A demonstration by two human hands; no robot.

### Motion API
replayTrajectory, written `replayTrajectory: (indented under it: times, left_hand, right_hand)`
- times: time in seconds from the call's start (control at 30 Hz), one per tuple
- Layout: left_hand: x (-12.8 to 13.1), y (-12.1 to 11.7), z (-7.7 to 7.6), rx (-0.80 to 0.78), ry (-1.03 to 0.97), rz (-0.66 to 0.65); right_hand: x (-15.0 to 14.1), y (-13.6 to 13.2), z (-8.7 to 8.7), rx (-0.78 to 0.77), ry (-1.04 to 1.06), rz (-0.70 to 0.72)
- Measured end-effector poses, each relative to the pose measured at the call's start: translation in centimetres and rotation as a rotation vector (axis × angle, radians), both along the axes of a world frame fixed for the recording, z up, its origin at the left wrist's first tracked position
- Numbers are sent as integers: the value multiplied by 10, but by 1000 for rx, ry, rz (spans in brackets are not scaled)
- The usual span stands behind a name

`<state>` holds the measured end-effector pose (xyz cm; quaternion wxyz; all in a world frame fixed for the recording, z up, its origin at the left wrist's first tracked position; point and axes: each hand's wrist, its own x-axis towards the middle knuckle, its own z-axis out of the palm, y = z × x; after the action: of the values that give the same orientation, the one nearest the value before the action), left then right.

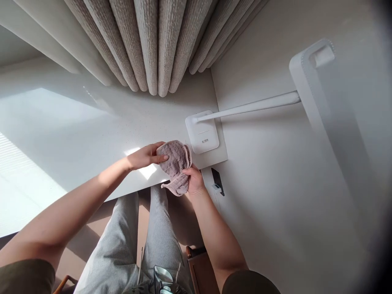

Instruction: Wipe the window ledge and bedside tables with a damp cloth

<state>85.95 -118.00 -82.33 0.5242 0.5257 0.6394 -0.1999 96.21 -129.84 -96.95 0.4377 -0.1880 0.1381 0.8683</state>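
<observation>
Left hand (146, 157), right hand (193, 181): grips pinching mauve waffle towel (175, 161) over white counter (92, 134).

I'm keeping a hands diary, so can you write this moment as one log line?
left hand: holding mauve waffle towel | right hand: gripping towel | beside: white device base | surface: white countertop

Towel (174, 166): soft cloth, rough waffle weave. Countertop (76, 134): glossy, finely speckled stone. Box (202, 132): matt plastic. Curtain (153, 41): coarse woven fabric.
</observation>
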Motion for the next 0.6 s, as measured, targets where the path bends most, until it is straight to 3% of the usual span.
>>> replayTrajectory:
  times: [0.1,0.17,0.27,0.37,0.5,0.6]
  left_hand:
    - [7,-14,31,104,113,-117]
    - [16,-18,47,89,133,-149]
    - [22,-14,58,40,51,-62]
    - [9,1,50,160,88,-46]
    - [-32,11,22,533,454,-255]
    - [-64,-9,12,698,516,-356]
  right_hand:
    - [2,-4,-5,261,-350,177]
    - [6,-12,-9,427,-520,248]
    - [16,-21,-13,592,-422,213]
    - [22,-17,-22,595,-478,150]
    - [-4,8,-35,575,-1193,18]
    - [-47,30,-32,833,-1422,-103]
